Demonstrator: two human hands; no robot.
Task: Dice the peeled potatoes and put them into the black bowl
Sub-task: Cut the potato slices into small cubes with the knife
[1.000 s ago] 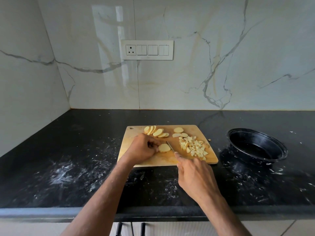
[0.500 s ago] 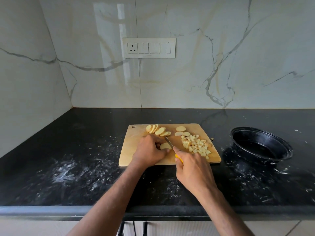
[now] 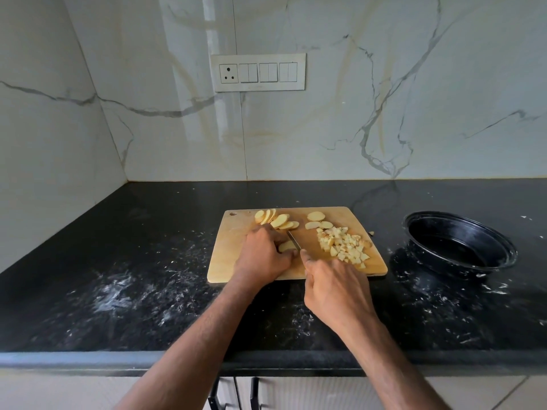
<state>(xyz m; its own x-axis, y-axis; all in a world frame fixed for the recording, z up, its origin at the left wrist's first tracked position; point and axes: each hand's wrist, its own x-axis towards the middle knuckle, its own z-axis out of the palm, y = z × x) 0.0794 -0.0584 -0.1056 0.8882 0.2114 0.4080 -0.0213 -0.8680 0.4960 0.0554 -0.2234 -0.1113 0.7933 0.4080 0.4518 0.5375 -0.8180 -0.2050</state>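
A wooden cutting board (image 3: 231,261) lies on the black counter. My left hand (image 3: 262,255) presses a potato slice (image 3: 285,246) flat near the board's middle. My right hand (image 3: 336,287) grips a knife (image 3: 294,239) whose blade rests across that slice; its handle is hidden in my fist. A pile of diced potato (image 3: 343,245) sits on the board's right half. A fan of potato slices (image 3: 275,219) lies at the board's far edge, with a few more slices (image 3: 318,221) to the right of them. The black bowl (image 3: 460,244) stands to the right of the board, with no potato visible in it.
The black counter (image 3: 133,276) is smeared with white starch marks on the left and around the bowl. One loose potato bit (image 3: 371,233) lies just off the board's right edge. A marble wall with a switch plate (image 3: 259,72) rises behind; cupboard handles (image 3: 233,393) show below the counter's front edge.
The knife blade has moved onto the slice under my left hand, which has closed further over it. The view has shifted slightly. The diced pile and the bowl stay where they were.
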